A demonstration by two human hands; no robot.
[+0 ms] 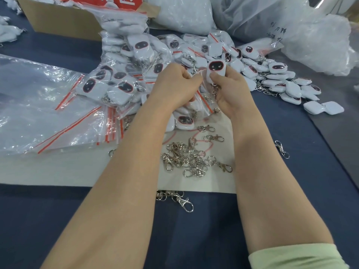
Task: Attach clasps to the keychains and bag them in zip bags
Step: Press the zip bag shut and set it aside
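White plastic up top: the keychain (215,69) stands upright between the two hands, above the table's middle, long axis running away from the person, dark red-rimmed face turned to the camera. Its clasp (216,90) hangs off the near end. The right hand (231,96) grips the keychain's lower body, thumb across the front, fingers curled behind. The left hand (174,86) is curled tight, pinching the edge of a clear zip bag (203,100) just beside the keychain. Loose clasps (186,158) lie below the wrists; bagged keychains (116,82) are heaped to the left.
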